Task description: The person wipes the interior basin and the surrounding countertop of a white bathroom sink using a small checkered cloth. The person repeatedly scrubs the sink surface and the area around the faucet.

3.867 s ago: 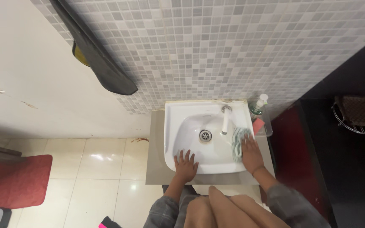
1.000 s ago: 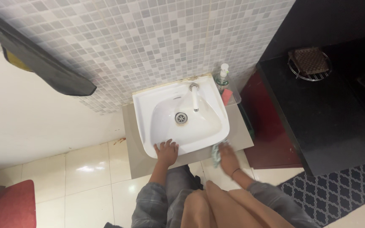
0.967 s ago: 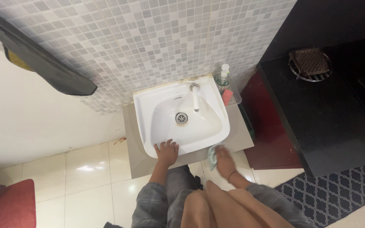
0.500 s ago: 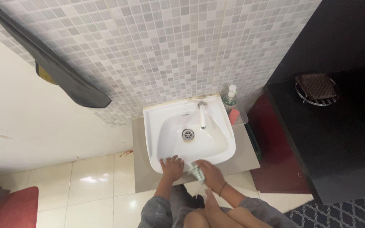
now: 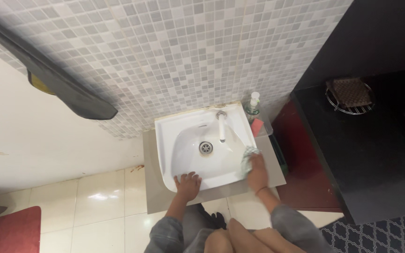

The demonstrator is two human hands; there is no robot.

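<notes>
Gripping: right hand (image 5: pixel 258 169) closed on striped cloth (image 5: pixel 246 158) at washbasin (image 5: pixel 183 129) right rim
Bracing: left hand (image 5: pixel 187 183) open, flat on front rim

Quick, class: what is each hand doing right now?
Left hand: open, flat on the sink front rim.
Right hand: closed on a cloth.

The sink (image 5: pixel 165 154) was white. The cloth (image 5: pixel 246 157) looked green-and-white striped, though blurred. The wall (image 5: pixel 188 51) bore a grey-and-white mosaic. The counter (image 5: pixel 366 154) was black, the mat (image 5: pixel 10 229) red, and the rug (image 5: pixel 380 232) navy with a white lattice.
</notes>
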